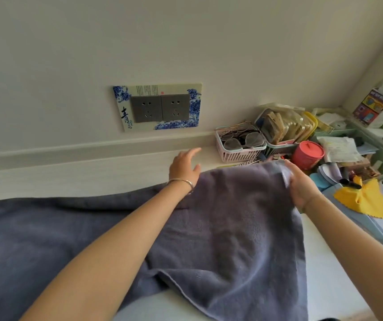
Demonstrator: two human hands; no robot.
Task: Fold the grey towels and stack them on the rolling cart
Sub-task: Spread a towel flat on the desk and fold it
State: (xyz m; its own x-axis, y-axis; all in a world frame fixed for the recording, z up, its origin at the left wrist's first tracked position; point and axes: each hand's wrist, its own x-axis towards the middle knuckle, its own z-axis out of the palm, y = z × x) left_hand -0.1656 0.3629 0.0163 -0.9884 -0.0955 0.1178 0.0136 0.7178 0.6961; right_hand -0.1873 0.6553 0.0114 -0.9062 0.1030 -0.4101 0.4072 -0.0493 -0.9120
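Two hands: right hand point(300, 186) pinches far edge of grey terry towel point(220, 216); left hand point(184, 166) open, fingers spread above it.

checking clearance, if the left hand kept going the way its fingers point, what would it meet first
Probably the pink basket of glasses: the open left hand points up-right along the bare white counter toward it. Depth is unclear.
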